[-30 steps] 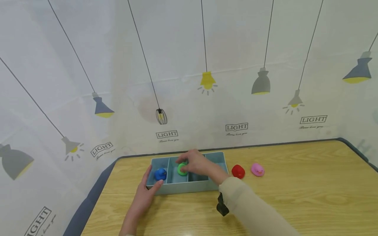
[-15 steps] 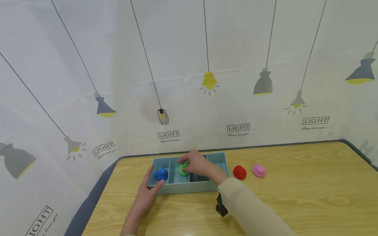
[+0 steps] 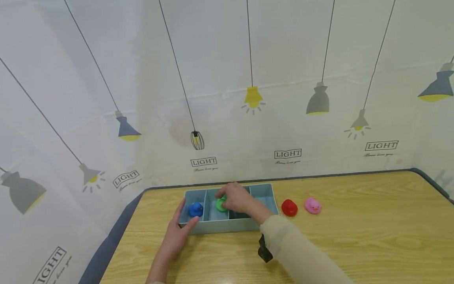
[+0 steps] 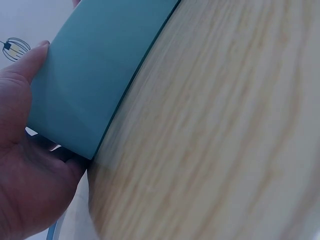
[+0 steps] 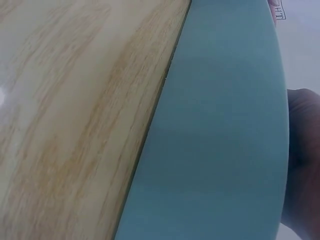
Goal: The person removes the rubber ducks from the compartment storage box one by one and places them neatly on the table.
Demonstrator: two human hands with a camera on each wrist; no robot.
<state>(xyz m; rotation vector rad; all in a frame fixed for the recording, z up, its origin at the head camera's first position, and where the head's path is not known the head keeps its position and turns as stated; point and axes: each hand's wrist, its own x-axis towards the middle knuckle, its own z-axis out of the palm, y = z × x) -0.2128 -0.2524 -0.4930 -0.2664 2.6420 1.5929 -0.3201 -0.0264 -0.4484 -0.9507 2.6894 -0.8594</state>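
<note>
My left hand (image 3: 176,232) grips the left end of a blue-green divided box (image 3: 227,225), thumb at the front rim and fingers along the end wall. In the left wrist view that thumb lies against the box's front wall (image 4: 95,70). Inside the leftmost compartment sits a blue rubber duck (image 3: 195,209). My right hand (image 3: 238,198) reaches down into the second compartment from the left and pinches a green rubber duck (image 3: 221,204), partly hidden by the fingers. The right wrist view shows mostly the box wall (image 5: 215,125), which hides the fingertips.
To the right of the box lie a red rubber duck (image 3: 289,208) and a pink rubber duck (image 3: 313,206) on the wooden table (image 3: 354,236). A cloth printed with lamps (image 3: 252,98) hangs behind the table. A black device (image 3: 264,249) is at my right wrist.
The whole scene has shifted slightly right in the head view. Both hands keep their places at the box, and the green duck stays at the right fingers in the second compartment.
</note>
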